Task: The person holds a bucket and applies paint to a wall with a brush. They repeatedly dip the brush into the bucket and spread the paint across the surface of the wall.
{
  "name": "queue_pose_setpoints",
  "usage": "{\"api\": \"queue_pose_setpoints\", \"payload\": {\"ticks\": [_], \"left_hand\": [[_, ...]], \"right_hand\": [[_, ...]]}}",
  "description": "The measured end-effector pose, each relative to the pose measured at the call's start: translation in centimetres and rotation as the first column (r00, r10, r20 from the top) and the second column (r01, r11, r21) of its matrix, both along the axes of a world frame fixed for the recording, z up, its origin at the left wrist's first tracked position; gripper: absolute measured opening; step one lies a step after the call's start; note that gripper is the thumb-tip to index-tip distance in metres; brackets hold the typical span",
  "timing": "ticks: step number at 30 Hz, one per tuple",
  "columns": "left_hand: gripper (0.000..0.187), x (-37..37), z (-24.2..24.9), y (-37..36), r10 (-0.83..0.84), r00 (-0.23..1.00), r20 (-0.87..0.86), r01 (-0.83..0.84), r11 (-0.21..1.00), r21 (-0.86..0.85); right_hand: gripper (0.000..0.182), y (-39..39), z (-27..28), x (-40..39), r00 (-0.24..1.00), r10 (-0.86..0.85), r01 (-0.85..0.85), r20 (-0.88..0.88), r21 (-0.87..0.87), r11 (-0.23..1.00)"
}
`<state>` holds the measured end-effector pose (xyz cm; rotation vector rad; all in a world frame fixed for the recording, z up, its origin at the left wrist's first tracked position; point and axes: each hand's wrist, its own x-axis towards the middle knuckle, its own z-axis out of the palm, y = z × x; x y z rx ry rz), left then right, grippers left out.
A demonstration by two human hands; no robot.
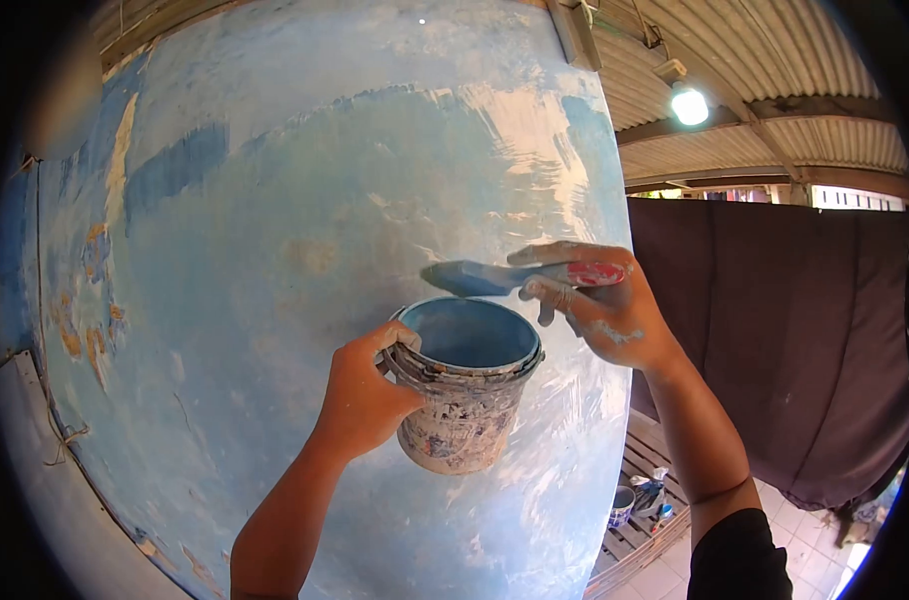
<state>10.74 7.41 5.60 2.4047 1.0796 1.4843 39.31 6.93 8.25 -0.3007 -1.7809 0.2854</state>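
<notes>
A paint-stained bucket (pixel 462 425) with a blue inside hangs in front of the wall, its rim gripped on the left side by my left hand (pixel 370 390). Just above the rim, my right hand (pixel 605 300) holds a paintbrush (pixel 495 278) by its red and grey handle. The bristles are coated in blue and point left. Paint smears mark my right hand. Behind both hands stands a wall (pixel 265 280) with uneven blue paint and pale streaks. Whether the bristles touch the wall, I cannot tell.
A dark curtain (pixel 765 330) hangs at the right. Low at the right, a small bucket (pixel 622 506) and bags (pixel 651 490) rest on a slatted wooden surface (pixel 625 550). A lit bulb (pixel 690 105) hangs under the corrugated roof. A cable (pixel 45 385) runs down the left edge.
</notes>
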Motion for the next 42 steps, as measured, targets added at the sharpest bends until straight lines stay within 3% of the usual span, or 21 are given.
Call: {"api": "queue_pose_setpoints", "payload": {"ticks": [4,6,13,15,16,18,20,24,27,30,34,38,41,42], "left_hand": [[0.037,3.0,3.9,2.1,-0.043,0.999,-0.022,0.043,0.998,0.036],[0.034,4.6,5.8,2.3,-0.018,0.998,-0.054,0.022,0.998,0.067],[0.041,6.6,9.2,1.8,0.044,0.994,-0.098,-0.032,0.992,0.120],[0.041,6.3,9.2,2.2,0.046,0.992,-0.115,-0.031,0.992,0.123],[0.041,6.0,9.0,2.6,0.059,0.991,-0.122,-0.039,0.987,0.156],[0.041,5.4,8.9,2.8,0.072,0.989,-0.128,-0.048,0.982,0.181],[0.040,4.8,8.9,2.1,0.049,0.994,-0.097,-0.033,0.986,0.161],[0.039,5.2,9.4,1.9,0.097,0.988,-0.119,-0.076,0.982,0.173],[0.034,5.7,9.8,1.2,0.089,0.992,-0.084,-0.081,0.992,0.092],[0.036,5.6,9.7,1.6,0.097,0.992,-0.084,-0.090,0.992,0.084],[0.036,5.2,9.3,2.1,0.061,0.992,-0.107,-0.048,0.992,0.117],[0.037,5.5,8.8,2.4,0.024,0.993,-0.116,-0.011,0.993,0.115],[0.035,6.2,8.2,1.7,0.045,0.995,-0.091,-0.035,0.993,0.114],[0.035,6.2,8.3,1.4,0.040,0.995,-0.092,-0.029,0.993,0.113]], "right_hand": [[0.027,2.0,4.3,2.1,0.965,-0.189,0.178,-0.184,-0.071,0.981],[0.030,5.3,6.8,2.9,0.949,-0.110,0.131,-0.294,0.051,0.990],[0.035,14.2,16.7,4.1,0.834,-0.084,0.156,-0.546,0.087,0.984],[0.028,16.6,18.0,4.5,0.802,-0.117,0.256,-0.585,0.161,0.953],[0.028,17.1,17.7,4.8,0.801,-0.114,0.254,-0.588,0.160,0.954],[0.024,17.6,16.6,5.2,0.775,-0.255,0.271,-0.578,-0.060,0.961],[0.025,17.1,16.2,6.3,0.762,-0.306,0.298,-0.570,-0.111,0.948],[0.026,14.6,17.9,8.5,0.784,-0.352,0.367,-0.512,-0.076,0.927],[0.026,16.6,19.7,8.9,0.754,-0.219,0.345,-0.619,0.089,0.934],[0.028,21.1,18.2,8.9,0.742,-0.186,0.252,-0.644,0.011,0.968],[0.029,19.5,13.1,9.7,0.714,-0.375,0.397,-0.591,-0.098,0.912],[0.029,15.1,14.1,10.1,0.716,-0.555,0.518,-0.424,-0.210,0.829],[0.028,17.0,15.3,9.8,0.819,-0.142,0.215,-0.557,0.068,0.974],[0.028,17.9,14.7,9.4,0.817,-0.146,0.220,-0.558,0.067,0.973]]}}
